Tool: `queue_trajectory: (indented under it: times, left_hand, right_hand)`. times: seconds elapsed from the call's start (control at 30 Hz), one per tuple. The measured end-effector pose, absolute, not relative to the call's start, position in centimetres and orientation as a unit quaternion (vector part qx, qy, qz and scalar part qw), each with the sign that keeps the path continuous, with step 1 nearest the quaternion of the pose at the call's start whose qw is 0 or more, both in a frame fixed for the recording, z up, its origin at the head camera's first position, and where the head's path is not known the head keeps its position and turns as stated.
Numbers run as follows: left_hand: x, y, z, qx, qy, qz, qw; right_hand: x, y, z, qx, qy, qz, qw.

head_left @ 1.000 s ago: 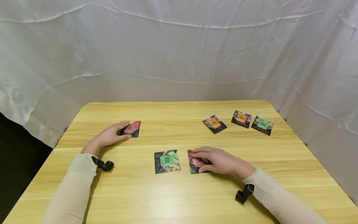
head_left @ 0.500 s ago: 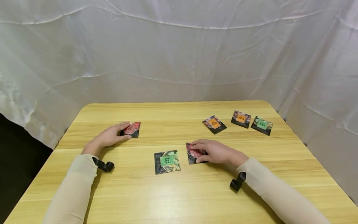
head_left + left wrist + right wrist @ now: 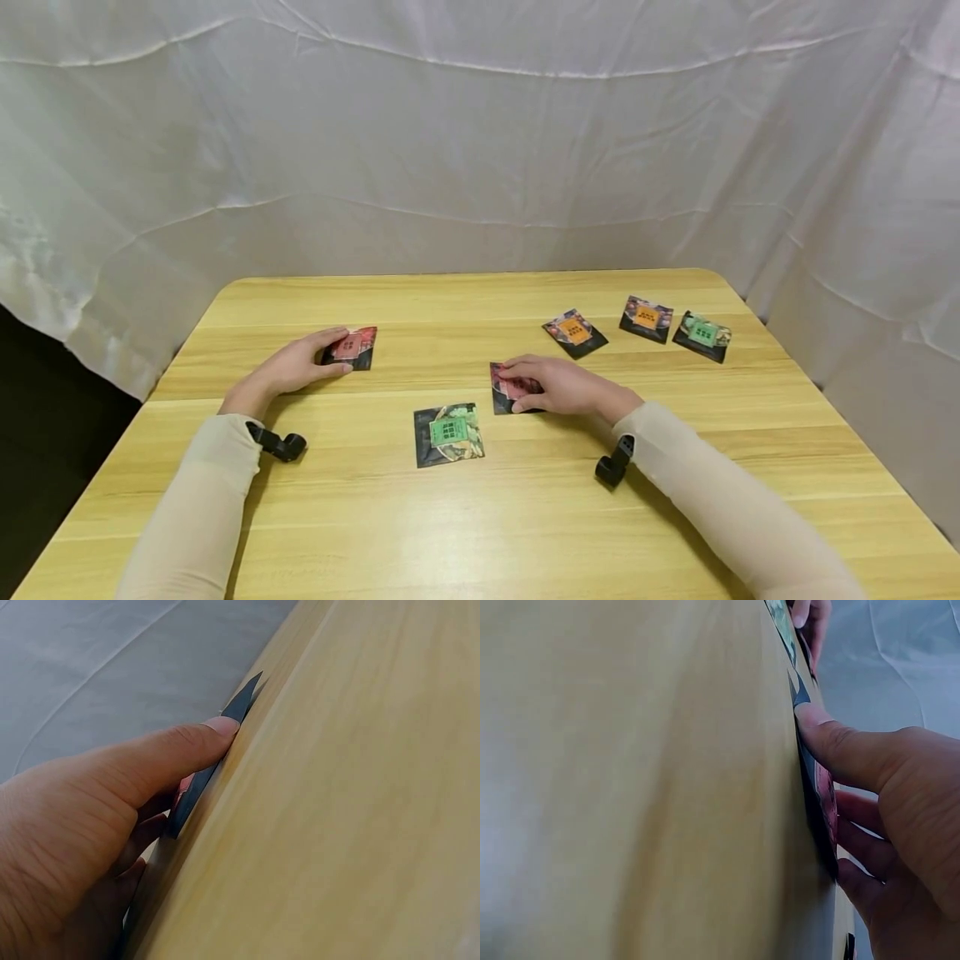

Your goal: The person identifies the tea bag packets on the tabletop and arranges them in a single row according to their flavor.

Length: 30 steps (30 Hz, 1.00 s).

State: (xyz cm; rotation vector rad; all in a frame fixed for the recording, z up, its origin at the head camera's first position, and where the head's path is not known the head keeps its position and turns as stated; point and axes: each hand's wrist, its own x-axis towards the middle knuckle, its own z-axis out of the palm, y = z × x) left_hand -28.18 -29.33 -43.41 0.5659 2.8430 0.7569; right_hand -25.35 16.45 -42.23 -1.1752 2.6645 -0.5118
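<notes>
My left hand (image 3: 294,364) holds a black sachet with a red label (image 3: 364,347) at the left of the table, its thumb on the near edge and its fingers over the far part. In the left wrist view that sachet (image 3: 196,791) lies close along the tabletop under the thumb. Right of centre, my right hand (image 3: 566,387) grips a second red-labelled black sachet (image 3: 501,402) between thumb and fingers. The right wrist view has this sachet (image 3: 815,799) nearly edge-on, low over the wood. A green-labelled sachet (image 3: 448,433) lies flat just left of and nearer than the right hand.
Toward the back right of the wooden table (image 3: 420,533) lie two orange-labelled sachets, one tilted (image 3: 575,333) and one beside it (image 3: 647,318), plus another green-labelled sachet (image 3: 702,335). A pale curtain (image 3: 480,150) hangs behind the table and along its right side.
My right hand has slid its red-labelled sachet away from me and slightly left, past the green-labelled one. The left hand and its sachet have stayed in place.
</notes>
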Motion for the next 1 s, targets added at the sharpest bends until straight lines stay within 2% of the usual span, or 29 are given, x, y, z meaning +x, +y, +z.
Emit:
queue_trajectory:
  times: [1.0]
  left_hand:
    - [-28.4,-29.6,-44.0,0.187,0.944,0.263,0.061]
  right_hand:
    - [-29.2,8.5,-41.8,-0.371,0.909,-0.150,0.115]
